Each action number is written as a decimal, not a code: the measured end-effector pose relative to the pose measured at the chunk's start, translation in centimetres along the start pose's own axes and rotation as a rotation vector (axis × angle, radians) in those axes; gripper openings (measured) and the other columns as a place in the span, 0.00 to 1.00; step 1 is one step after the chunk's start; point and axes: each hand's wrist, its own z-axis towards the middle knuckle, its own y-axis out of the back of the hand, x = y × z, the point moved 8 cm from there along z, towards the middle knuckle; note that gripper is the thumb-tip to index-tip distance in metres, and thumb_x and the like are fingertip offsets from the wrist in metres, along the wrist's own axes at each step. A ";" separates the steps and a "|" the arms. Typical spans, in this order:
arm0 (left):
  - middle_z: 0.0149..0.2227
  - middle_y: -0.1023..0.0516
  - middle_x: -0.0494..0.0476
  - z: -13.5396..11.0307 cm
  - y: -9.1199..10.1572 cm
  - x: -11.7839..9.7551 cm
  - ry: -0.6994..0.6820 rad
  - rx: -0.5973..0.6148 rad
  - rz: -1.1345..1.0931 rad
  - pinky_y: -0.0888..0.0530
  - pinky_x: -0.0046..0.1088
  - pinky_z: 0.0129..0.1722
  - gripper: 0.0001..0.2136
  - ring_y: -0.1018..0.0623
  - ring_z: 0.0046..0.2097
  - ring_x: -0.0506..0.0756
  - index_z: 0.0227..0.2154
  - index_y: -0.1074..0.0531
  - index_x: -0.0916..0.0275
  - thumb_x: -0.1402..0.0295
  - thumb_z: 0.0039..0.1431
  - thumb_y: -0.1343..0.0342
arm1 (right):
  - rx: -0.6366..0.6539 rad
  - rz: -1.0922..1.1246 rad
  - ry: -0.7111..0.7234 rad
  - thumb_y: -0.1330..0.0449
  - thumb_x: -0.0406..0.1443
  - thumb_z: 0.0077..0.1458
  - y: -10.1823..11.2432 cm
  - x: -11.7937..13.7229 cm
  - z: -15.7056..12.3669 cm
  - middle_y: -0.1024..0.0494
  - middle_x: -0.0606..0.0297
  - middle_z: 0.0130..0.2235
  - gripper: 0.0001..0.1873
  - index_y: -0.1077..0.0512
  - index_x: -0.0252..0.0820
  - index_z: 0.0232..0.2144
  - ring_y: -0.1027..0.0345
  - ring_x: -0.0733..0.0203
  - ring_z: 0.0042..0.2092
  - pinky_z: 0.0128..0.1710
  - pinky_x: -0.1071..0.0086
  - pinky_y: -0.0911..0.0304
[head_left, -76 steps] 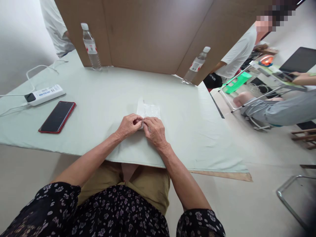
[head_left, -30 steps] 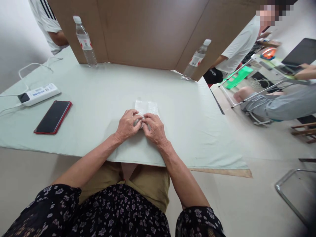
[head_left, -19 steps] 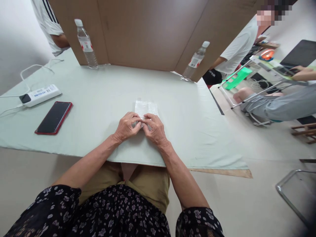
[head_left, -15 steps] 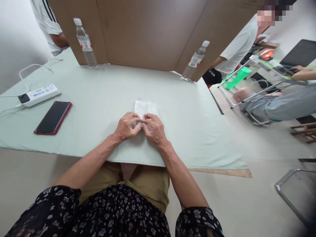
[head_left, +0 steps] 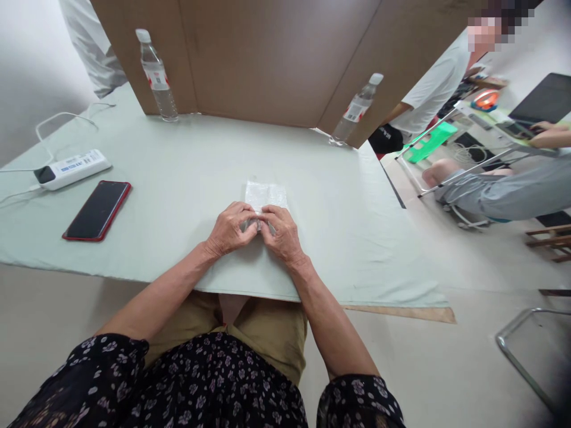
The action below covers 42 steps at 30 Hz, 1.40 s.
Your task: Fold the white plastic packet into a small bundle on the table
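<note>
Item one on my remote screen: clear, crinkled, roughly rectangular plastic wrap [head_left: 267,193], flat on the pale green cloth-covered table [head_left: 178,178]; taken as clock centre, twelve being the far side. At its six o'clock edge: bare left hand [head_left: 232,226] and bare right hand [head_left: 282,235], almost meeting, thumbs and forefingers pinching the wrap's near edge; I cannot tell how the hidden fingers stand. At nine: black-screened rectangular phone [head_left: 97,211] in red case; just beyond it, white oblong device [head_left: 78,168] with black end and white cables. At twelve: tall brown folded cardboard panel [head_left: 267,65]. Before it, I count clear white-capped plastic bottle [head_left: 158,80] between ten and eleven, second clear plastic bottle [head_left: 357,111] between one and two. Toward two: person in white shirt [head_left: 435,83].
</note>
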 end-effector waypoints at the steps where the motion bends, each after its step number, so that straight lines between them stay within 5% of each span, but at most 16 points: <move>1: 0.38 0.21 0.60 0.0 0.1 -0.1 -0.005 -0.002 0.003 0.22 0.36 0.43 0.07 0.22 0.41 0.57 0.37 0.22 0.63 0.72 0.56 0.42 | 0.002 0.001 -0.003 0.44 0.32 0.60 0.0 -0.1 0.0 0.21 0.56 0.49 0.12 0.23 0.44 0.43 0.29 0.52 0.51 0.55 0.55 0.31; 9: 0.41 0.20 0.61 0.0 0.0 -0.3 -0.009 0.080 0.001 0.22 0.39 0.46 0.07 0.21 0.44 0.59 0.38 0.24 0.62 0.68 0.57 0.41 | 0.006 0.043 -0.020 0.44 0.33 0.60 -0.1 -0.5 0.0 0.21 0.54 0.48 0.10 0.24 0.43 0.42 0.28 0.51 0.51 0.56 0.55 0.32; 21: 0.37 0.18 0.61 0.0 0.2 0.0 -0.003 -0.031 -0.034 0.22 0.38 0.43 0.04 0.20 0.40 0.57 0.33 0.24 0.62 0.72 0.60 0.44 | -0.026 0.109 -0.047 0.43 0.33 0.57 0.3 -0.6 0.1 0.19 0.56 0.46 0.09 0.27 0.44 0.41 0.27 0.52 0.49 0.53 0.56 0.30; 30: 0.40 0.18 0.61 0.0 0.1 -0.3 -0.034 0.036 -0.012 0.22 0.40 0.46 0.05 0.20 0.44 0.59 0.35 0.26 0.62 0.72 0.54 0.41 | -0.028 0.155 -0.058 0.43 0.33 0.57 0.1 -0.8 0.1 0.20 0.55 0.46 0.07 0.28 0.44 0.39 0.27 0.53 0.50 0.50 0.57 0.29; 42: 0.32 0.22 0.55 0.4 0.1 0.8 0.166 0.000 -0.094 0.25 0.31 0.35 0.05 0.24 0.36 0.54 0.28 0.30 0.60 0.74 0.59 0.46 | 0.008 0.142 -0.147 0.43 0.36 0.56 -0.2 -1.2 0.0 0.20 0.55 0.47 0.11 0.29 0.43 0.43 0.27 0.53 0.48 0.50 0.58 0.29</move>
